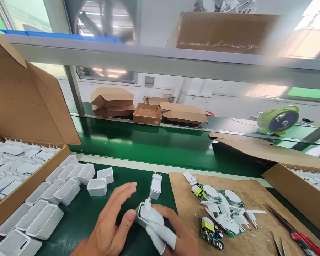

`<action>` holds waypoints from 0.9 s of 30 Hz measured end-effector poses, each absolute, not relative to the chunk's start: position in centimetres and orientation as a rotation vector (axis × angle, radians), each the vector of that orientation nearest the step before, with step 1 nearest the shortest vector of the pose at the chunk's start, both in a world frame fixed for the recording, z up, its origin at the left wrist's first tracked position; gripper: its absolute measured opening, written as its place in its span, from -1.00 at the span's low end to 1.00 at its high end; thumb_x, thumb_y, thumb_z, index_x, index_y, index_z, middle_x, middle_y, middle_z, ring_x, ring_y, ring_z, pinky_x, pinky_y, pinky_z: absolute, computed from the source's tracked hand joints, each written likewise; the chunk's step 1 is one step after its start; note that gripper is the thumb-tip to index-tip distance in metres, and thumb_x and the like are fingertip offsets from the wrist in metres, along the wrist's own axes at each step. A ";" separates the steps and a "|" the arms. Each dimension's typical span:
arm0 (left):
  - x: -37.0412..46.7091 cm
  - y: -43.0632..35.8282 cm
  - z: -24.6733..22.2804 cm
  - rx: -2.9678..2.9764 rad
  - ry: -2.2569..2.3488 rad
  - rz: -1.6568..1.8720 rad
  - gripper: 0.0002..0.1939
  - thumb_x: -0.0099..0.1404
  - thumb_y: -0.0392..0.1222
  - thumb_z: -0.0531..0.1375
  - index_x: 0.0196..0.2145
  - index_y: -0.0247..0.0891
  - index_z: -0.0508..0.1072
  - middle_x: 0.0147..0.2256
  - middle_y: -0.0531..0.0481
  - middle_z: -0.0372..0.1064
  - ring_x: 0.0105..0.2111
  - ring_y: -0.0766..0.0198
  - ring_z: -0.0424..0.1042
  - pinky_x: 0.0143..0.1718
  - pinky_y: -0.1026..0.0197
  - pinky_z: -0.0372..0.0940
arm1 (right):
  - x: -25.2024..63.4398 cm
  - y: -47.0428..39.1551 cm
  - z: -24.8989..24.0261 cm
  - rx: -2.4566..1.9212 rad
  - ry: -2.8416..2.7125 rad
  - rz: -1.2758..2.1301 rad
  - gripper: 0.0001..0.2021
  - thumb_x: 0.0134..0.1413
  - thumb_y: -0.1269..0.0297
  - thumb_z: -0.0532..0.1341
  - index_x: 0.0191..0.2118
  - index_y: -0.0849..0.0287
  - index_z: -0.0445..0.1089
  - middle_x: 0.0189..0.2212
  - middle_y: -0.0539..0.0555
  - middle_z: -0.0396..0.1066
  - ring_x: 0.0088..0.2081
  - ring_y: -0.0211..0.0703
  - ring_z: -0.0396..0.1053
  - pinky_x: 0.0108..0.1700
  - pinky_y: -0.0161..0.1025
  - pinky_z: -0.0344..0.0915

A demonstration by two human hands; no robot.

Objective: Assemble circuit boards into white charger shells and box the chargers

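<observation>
My right hand (177, 229), with white covers on some of its fingers, grips a white plug charger housing (151, 214) low over the green work surface. A white part with a prong sits in or on the housing's open side; I cannot tell how far in it is. My left hand (110, 220) is open, fingers stretched, its thumb tip close to or touching the housing's left side. Just beyond, another white charger (156, 186) lies on the green surface. Several open white plastic cases (67, 192) stand in rows to the left.
A carton (65, 154) of white parts stands at left, another carton (304, 185) at right. Circuit boards (210, 227) and white pieces lie on a brown board (186, 206), with red-handled pliers (296, 233) and tweezers (278, 245). Behind runs a green belt (149, 142); a shelf (149, 58) crosses above.
</observation>
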State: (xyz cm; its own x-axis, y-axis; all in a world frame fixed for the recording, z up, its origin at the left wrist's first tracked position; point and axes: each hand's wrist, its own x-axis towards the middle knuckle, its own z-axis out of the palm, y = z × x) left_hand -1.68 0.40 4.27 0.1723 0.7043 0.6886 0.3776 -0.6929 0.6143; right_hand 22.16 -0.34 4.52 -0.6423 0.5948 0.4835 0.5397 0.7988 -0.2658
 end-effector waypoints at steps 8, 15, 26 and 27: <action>-0.7 0.6 4.9 2.359 0.941 1.400 -0.75 0.54 -0.31 0.10 0.10 -0.23 0.47 0.07 -0.29 0.43 0.04 0.04 0.48 0.03 0.07 0.48 | 21.3 -0.2 3.0 -0.857 -2.354 0.326 -0.51 0.21 0.57 0.08 0.20 0.07 0.32 0.09 0.22 0.45 0.10 0.02 0.49 0.07 -0.13 0.54; -0.3 0.5 5.8 2.058 1.152 1.403 -0.75 0.55 -0.30 0.01 -0.31 -0.20 0.37 -0.32 -0.02 0.34 -0.32 0.27 0.42 -0.28 0.25 0.34 | 20.7 -0.7 3.8 -0.994 -2.317 0.545 -0.57 0.31 0.46 0.15 0.24 0.00 0.30 0.05 0.17 0.45 -0.01 -0.04 0.52 0.04 -0.13 0.54; -0.9 0.0 3.9 2.094 0.974 1.405 -0.33 0.39 0.24 0.29 0.25 -0.14 0.23 0.13 -0.31 0.24 -0.08 0.02 0.51 -0.14 0.03 0.54 | 20.6 -0.5 3.6 -0.946 -1.921 0.925 -0.76 0.35 0.22 0.20 0.07 0.05 0.43 -0.03 0.16 0.50 -0.07 -0.05 0.52 0.00 -0.14 0.53; -0.7 -0.2 3.7 2.163 0.939 1.393 -0.14 0.30 0.25 0.38 0.34 -0.13 0.14 0.19 -0.37 0.19 0.01 -0.09 0.49 -0.06 -0.05 0.55 | 20.4 -0.5 3.7 -0.961 -1.746 1.127 -0.72 0.35 0.10 0.23 0.07 0.06 0.44 -0.07 0.16 0.53 -0.10 -0.03 0.54 -0.04 -0.12 0.54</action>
